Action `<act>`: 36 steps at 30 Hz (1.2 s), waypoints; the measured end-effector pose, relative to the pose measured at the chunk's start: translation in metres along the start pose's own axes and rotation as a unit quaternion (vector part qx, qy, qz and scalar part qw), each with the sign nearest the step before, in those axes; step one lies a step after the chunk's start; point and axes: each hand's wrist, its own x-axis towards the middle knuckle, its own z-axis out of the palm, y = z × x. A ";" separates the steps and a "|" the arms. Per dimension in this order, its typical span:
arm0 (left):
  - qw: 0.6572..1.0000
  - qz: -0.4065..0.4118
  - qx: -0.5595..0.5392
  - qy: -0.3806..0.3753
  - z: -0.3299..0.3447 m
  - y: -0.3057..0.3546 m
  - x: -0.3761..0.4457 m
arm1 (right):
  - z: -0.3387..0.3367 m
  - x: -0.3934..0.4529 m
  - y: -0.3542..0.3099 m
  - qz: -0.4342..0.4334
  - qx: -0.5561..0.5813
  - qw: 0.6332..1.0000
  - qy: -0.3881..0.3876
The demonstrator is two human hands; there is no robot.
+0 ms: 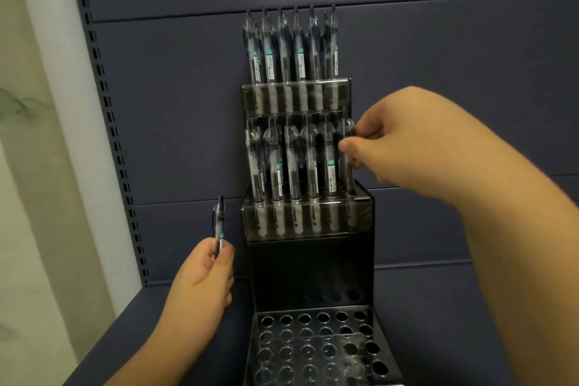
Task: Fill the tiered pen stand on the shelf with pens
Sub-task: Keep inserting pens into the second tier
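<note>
A: Fingers (365,131) of the right hand (404,147) pinch a pen (347,166) mid-barrel, its tip in the stand (357,216) below them.
B: Handling?
A: Light, stiff, probably slick; grip the barrel. Left hand (200,279) is closed around a spare pen (219,222).

pen stand (308,263): smoky, see-through dark grey at the tier fronts, black behind; lowest tier dotted with a grid of round holes. pens in top row (291,47) and pens in middle row (300,163): clear barrels, dark cores, white labels with small teal patches. pen in left hand (218,224): same clear body, black tip, teal mark. shelf back panel (163,103): matt slate blue-grey. upright strip (108,110): same colour, with a column of dark slots. wall (28,135): pale cream with faint green smudges.
</note>
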 end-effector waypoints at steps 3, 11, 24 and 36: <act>1.000 -0.002 0.000 0.001 0.001 -0.002 0.000 | -0.002 0.000 0.003 0.005 -0.016 1.000 -0.022; 1.000 0.001 -0.012 0.007 0.000 0.001 0.000 | 0.005 -0.005 0.002 0.032 0.002 0.999 -0.022; 0.999 0.018 -0.003 0.042 -0.004 0.011 -0.004 | 0.069 -0.068 -0.028 -0.042 0.193 0.974 0.113; 0.994 0.095 -0.052 -0.003 -0.002 0.028 -0.031 | 0.088 -0.055 -0.054 -0.090 0.206 0.965 -0.137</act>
